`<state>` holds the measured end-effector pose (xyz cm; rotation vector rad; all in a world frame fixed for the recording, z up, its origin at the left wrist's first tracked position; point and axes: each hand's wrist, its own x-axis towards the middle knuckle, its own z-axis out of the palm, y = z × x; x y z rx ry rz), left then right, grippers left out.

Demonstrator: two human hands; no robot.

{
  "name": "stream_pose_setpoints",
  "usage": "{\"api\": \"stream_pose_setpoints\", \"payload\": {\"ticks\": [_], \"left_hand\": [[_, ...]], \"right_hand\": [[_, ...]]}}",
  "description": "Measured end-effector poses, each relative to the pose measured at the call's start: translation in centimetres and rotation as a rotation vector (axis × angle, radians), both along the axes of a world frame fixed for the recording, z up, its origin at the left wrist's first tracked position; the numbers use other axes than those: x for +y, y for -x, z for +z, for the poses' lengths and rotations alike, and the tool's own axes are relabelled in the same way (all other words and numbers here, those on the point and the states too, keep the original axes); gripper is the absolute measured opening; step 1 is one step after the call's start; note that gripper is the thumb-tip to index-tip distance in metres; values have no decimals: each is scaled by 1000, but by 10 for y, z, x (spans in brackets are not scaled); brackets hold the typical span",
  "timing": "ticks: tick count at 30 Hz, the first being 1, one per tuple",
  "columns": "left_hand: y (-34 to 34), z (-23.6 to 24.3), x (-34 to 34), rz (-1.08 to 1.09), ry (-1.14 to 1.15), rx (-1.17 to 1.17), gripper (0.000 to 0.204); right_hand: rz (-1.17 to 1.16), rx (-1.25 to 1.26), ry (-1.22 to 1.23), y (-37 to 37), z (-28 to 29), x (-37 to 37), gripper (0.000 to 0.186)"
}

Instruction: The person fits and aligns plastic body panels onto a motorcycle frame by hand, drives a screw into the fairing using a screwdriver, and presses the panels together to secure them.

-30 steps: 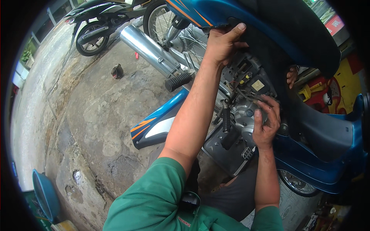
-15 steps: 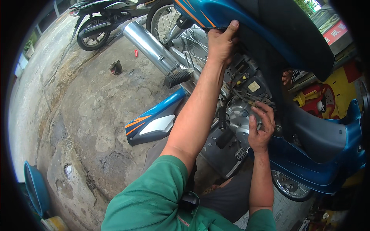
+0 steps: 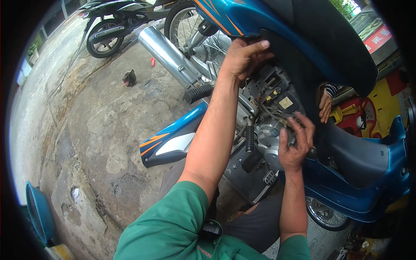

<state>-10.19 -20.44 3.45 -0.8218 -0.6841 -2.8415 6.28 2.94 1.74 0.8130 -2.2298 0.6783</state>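
My left hand (image 3: 244, 58) is just under the lower edge of the motorbike's blue side cover (image 3: 236, 19). Its thumb points right and the fingers, partly hidden, are apart. My right hand (image 3: 295, 147) hovers before the round metal engine cover (image 3: 267, 136), thumb and bent fingers spread with nothing visible between them. Its fingertips are close to the thin wires (image 3: 268, 108). Above those wires the bike's open side shows a dark compartment with yellow connectors (image 3: 272, 95) and a pale label (image 3: 285, 102). The long black seat (image 3: 333, 39) rises at the upper right.
A detached blue panel with orange stripes (image 3: 173, 138) lies on the concrete to my left, near the footpeg (image 3: 198, 93) and silver exhaust (image 3: 167, 50). Another person's hand (image 3: 325, 106) reaches in beyond the bike. A second motorbike (image 3: 117, 28) stands behind; a blue basin (image 3: 40, 212) sits lower left.
My left hand has slipped down from the side cover's edge, its thumb no longer pressed on it. My right hand has shifted slightly. The other person's hand has come further into view, fingers extended.
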Motion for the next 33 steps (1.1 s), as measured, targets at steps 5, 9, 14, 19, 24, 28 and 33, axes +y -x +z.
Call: {"api": "stream_pose_setpoints", "payload": {"ticks": [5, 9, 14, 19, 24, 28, 33], "left_hand": [[5, -8, 6, -44, -49, -14, 27], [-3, -5, 12, -55, -41, -35, 24], [7, -19, 14, -40, 51, -20, 16], [-3, 0, 3, 17, 234, -40, 9], [-5, -1, -14, 65, 436, -42, 9], [-1, -10, -8, 133, 509, 42, 10], [0, -14, -9, 122, 390, 110, 10]], "right_hand": [[-244, 414, -19, 36, 47, -30, 47], [-239, 678, -57, 48, 80, -42, 50], [-141, 825, -296, 86, 204, -7, 46], [-397, 313, -310, 189, 313, 8, 51], [-273, -175, -285, 226, 316, 7, 53], [-234, -227, -284, 210, 321, -2, 53], [-318, -123, -251, 218, 307, -2, 49]]}}
